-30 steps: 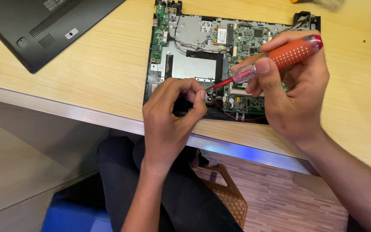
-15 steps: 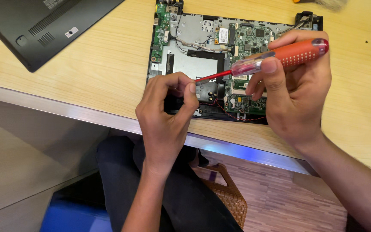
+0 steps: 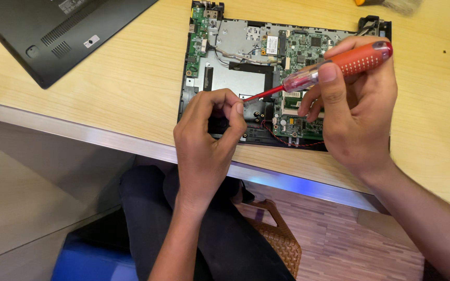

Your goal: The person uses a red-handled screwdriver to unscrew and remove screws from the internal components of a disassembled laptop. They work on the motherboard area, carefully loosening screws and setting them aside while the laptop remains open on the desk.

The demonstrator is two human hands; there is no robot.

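Your right hand (image 3: 358, 112) is clamped around the orange-handled screwdriver (image 3: 334, 67), held at a slant over the opened laptop chassis (image 3: 235, 78), which lies on the wooden bench (image 3: 121, 83) with its circuit boards and metal shield exposed. The red shaft runs down-left from the handle to your left hand (image 3: 209, 135), whose thumb and fingers are pinched together right at the tip, over the chassis's near edge. Whether they hold a screw there is too small to tell. By the look of it, you are at the step of seating or lifting a small fastener at the tip. That calls for a steady pinch and a tip kept clear of the red wire beside it. The removed black bottom cover (image 3: 53, 31) lies well left of the chassis.
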